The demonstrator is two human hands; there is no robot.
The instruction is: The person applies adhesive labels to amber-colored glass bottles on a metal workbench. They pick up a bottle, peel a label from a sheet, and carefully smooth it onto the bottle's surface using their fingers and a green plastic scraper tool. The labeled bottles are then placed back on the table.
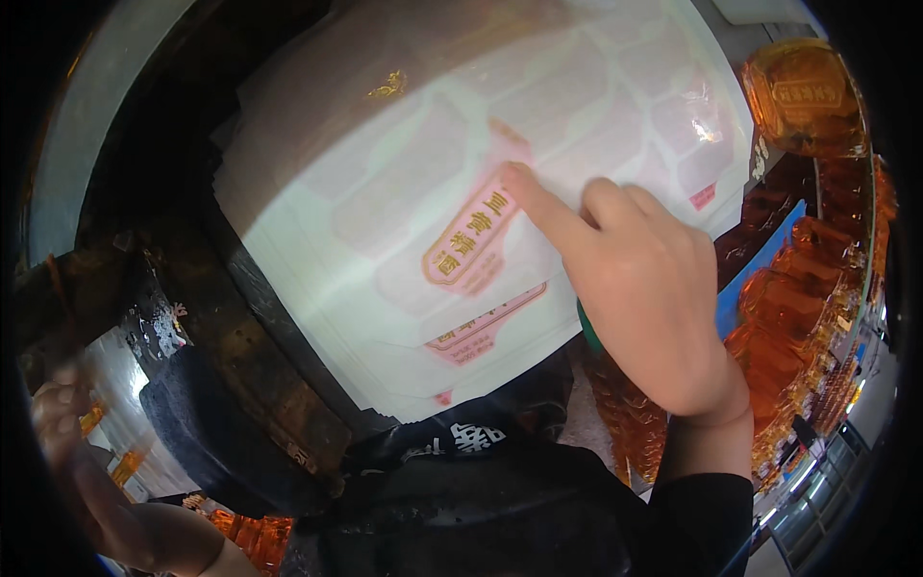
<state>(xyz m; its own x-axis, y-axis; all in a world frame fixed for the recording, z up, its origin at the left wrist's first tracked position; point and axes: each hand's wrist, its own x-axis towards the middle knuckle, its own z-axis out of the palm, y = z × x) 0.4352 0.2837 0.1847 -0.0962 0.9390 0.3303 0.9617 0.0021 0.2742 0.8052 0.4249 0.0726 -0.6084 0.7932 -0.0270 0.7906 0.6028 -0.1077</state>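
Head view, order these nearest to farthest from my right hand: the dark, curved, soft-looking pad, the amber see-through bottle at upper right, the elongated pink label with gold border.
1. Pink label with gold border: by the right hand, at its index fingertip.
2. Amber see-through bottle: upper right.
3. Dark, curved, soft-looking pad: lower left.

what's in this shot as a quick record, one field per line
Right hand: over the sheets, one fingertip at the upper end of a pink label; pinch or touch unclear
Left hand: blurred, at the left rim; grip unclear
Label: pink with a gold border and gold lettering
Sheets: white, stacked, slanted in view; another pink label shows lower down
Right side: amber containers, blue strip
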